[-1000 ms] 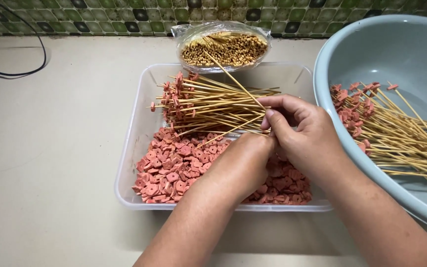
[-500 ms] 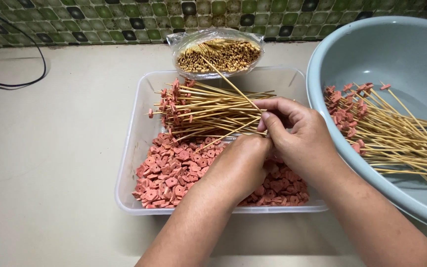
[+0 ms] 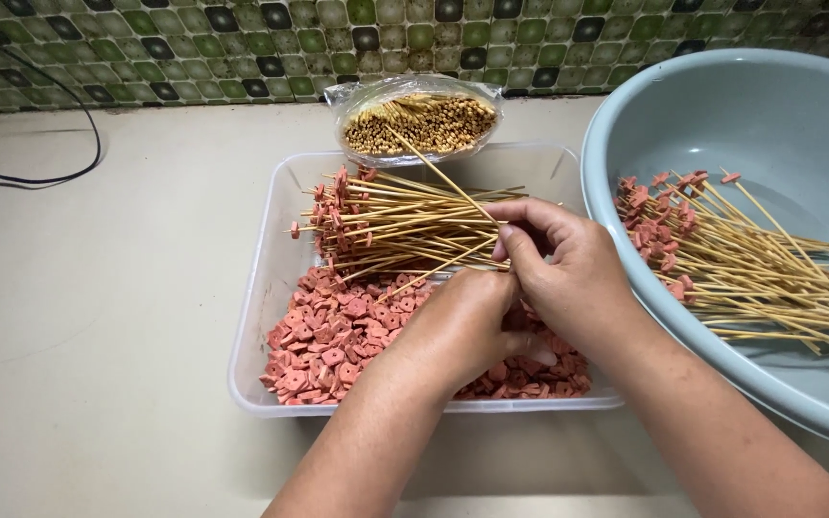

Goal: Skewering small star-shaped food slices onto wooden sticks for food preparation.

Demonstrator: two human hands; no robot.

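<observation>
A clear plastic tray [image 3: 261, 288] holds a heap of pink sausage slices [image 3: 328, 341]. Across its far half lies a pile of bamboo skewers with slices on their tips [image 3: 386, 221]. My right hand [image 3: 573, 273] pinches a thin skewer [image 3: 434, 271] between thumb and forefinger over the tray's middle. My left hand [image 3: 462, 331] is curled just below it, knuckles up and touching the right hand. What its fingertips hold is hidden.
A plastic bag of bare skewers [image 3: 419, 120] stands behind the tray, one stick leaning out toward my hands. A large grey-blue basin [image 3: 769, 115] at the right holds several loaded skewers [image 3: 741, 259]. A black cable [image 3: 40, 177] lies at the far left; a tiled wall runs along the back.
Both hands stay together over the tray, with only small finger movements. The view has shifted slightly.
</observation>
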